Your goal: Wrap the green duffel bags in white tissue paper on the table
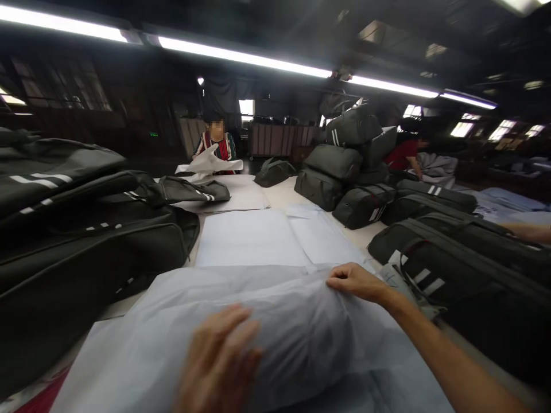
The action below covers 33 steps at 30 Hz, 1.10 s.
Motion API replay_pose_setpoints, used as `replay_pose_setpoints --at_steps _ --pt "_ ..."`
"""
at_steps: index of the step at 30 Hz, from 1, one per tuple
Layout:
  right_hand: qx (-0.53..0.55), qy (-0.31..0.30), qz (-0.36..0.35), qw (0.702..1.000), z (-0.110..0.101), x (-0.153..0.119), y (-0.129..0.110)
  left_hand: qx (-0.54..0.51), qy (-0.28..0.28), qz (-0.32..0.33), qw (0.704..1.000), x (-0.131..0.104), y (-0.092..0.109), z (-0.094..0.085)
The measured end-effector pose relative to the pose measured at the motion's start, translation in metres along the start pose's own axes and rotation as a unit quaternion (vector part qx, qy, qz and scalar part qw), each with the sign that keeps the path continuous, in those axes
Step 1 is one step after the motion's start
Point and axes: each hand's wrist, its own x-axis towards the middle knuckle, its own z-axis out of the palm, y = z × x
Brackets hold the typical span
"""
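Observation:
A large sheet of thin white paper [297, 321] bulges over something rounded in front of me; a dark patch shows through near the bottom, but what lies beneath is hidden. At the sheet's far right edge, my right hand [355, 281] pinches the paper between thumb and bent fingers. My left hand [219, 358], smeared by motion, is over the left side of the bulge with its fingers apart. Whether it touches the paper is hard to tell. Beyond the bulge, flat white sheets [245, 235] lie on the table.
Dark bags with white stripes [86, 229] are heaped on the left. More dark bags [430, 252] line the right, with a stack [331, 166] farther back. Across the table a person [217, 146] handles white material. Another person in red [400, 155] stands at the right.

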Motion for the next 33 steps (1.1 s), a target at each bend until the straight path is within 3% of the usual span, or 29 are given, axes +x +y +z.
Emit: replay_pose_setpoints --at_steps 2,3,6,10,15,20,23,27,29,31,33 --pt "0.008 -0.01 -0.012 1.0 -0.001 0.003 0.0 0.191 -0.127 0.168 0.959 0.031 0.022 0.057" --pt "0.011 -0.014 -0.019 1.0 -0.002 0.005 0.0 0.25 -0.151 0.217 0.931 0.045 0.028 0.08" --pt "0.006 -0.03 -0.042 0.999 -0.003 0.012 0.001 0.363 -0.163 0.245 0.884 0.078 0.028 0.121" --pt "-0.011 -0.042 -0.065 0.997 -0.005 0.021 0.007 0.411 -0.175 0.228 0.865 0.095 0.01 0.123" --pt "-0.019 -0.06 -0.079 0.995 -0.003 0.029 0.013 0.428 -0.196 0.283 0.835 0.095 0.006 0.127" --pt "-0.004 -0.079 -0.067 0.995 0.0 0.038 0.008 0.433 -0.242 0.195 0.846 0.094 0.005 0.142" --pt "0.024 -0.059 -0.039 0.997 -0.024 0.039 0.011 0.426 -0.237 0.184 0.853 0.092 -0.002 0.144" --pt "0.092 0.076 0.012 0.993 -0.08 0.007 0.043 0.402 -0.213 0.2 0.868 0.09 -0.011 0.143" --pt "0.122 0.139 0.043 0.982 -0.095 -0.02 0.068 0.394 -0.206 0.202 0.873 0.09 -0.015 0.144" --pt "0.146 0.16 0.081 0.973 -0.089 -0.045 0.093 0.395 -0.208 0.203 0.871 0.09 -0.017 0.145" --pt "0.166 0.169 0.109 0.965 -0.064 -0.063 0.117 0.404 -0.216 0.209 0.864 0.091 -0.019 0.144"
